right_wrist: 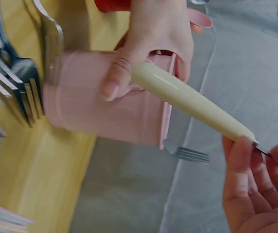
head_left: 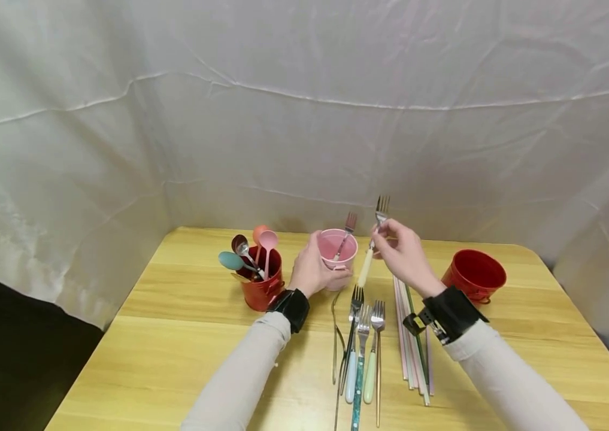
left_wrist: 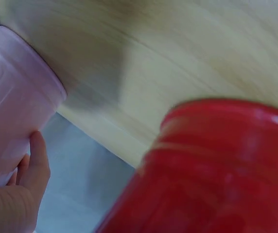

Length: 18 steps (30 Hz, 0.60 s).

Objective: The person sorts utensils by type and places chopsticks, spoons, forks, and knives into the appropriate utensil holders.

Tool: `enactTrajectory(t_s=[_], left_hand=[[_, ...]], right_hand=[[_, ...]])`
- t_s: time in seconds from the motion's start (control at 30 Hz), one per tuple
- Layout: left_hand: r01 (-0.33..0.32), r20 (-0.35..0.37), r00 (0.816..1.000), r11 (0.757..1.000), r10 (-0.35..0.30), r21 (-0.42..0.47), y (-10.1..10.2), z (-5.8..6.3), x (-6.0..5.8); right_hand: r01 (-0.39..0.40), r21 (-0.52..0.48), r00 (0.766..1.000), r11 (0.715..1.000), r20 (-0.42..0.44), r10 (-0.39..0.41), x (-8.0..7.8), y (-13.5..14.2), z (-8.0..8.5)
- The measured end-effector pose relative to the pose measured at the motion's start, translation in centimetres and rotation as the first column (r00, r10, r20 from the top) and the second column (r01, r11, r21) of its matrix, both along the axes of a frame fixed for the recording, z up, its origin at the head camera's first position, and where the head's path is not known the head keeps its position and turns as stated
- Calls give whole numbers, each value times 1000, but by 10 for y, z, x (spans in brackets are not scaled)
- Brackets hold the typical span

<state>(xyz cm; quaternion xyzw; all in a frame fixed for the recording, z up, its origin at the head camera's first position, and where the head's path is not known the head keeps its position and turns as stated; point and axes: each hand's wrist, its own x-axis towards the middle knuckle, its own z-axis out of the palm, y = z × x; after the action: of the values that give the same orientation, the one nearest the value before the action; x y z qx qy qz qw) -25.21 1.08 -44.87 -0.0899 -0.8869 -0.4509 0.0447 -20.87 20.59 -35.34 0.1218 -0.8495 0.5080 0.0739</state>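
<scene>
A pink bucket [head_left: 329, 272] stands at the middle of the table's far side, and one fork [head_left: 348, 226] leans inside it. My left hand [head_left: 315, 269] grips this bucket round its side. Just right of it, my right hand [head_left: 402, 251] pinches a fork with a cream handle [head_left: 366, 267] near its neck, tines up and handle pointing down. In the right wrist view the cream handle [right_wrist: 187, 104] passes in front of the pink bucket [right_wrist: 95, 97]. Several forks [head_left: 360, 341] with black, blue, teal, green and gold handles lie on the table below.
A red bucket [head_left: 261, 293] holding several spoons [head_left: 268, 240] stands left of my left hand. Another red bucket [head_left: 475, 276] is at the right, tilted in view. Pastel straws [head_left: 411, 353] lie under my right wrist. A pale curtain [head_left: 304, 149] hangs behind the wooden table [head_left: 175, 335].
</scene>
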Motion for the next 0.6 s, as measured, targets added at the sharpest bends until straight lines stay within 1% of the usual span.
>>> enactTrajectory(t_s=[0.17,0.3,0.43,0.53,0.6], left_hand=[[7,-6,1000,1000,-7,6,1,0,-1],[0,-15,1000,1000,0,-3,-1,-2,-2],[-7,-12,1000,1000,7,-7,0,-1,-1],[-1,-8,1000,1000,1,3,2,0,0],[2,-9,1000,1000,-2,6,3,0,1]], right_hand=[[74,-83,990,994,-110,-83,-16,-15,7],[118,-134,979,984,-151,-138,-26,-26,6],[135,-174,973,975,-160,-163,-36,-34,-1],[134,-185,977,974,-141,-161,-42,-35,-10],[133,-172,981,976,-115,-154,-44,-35,-17]])
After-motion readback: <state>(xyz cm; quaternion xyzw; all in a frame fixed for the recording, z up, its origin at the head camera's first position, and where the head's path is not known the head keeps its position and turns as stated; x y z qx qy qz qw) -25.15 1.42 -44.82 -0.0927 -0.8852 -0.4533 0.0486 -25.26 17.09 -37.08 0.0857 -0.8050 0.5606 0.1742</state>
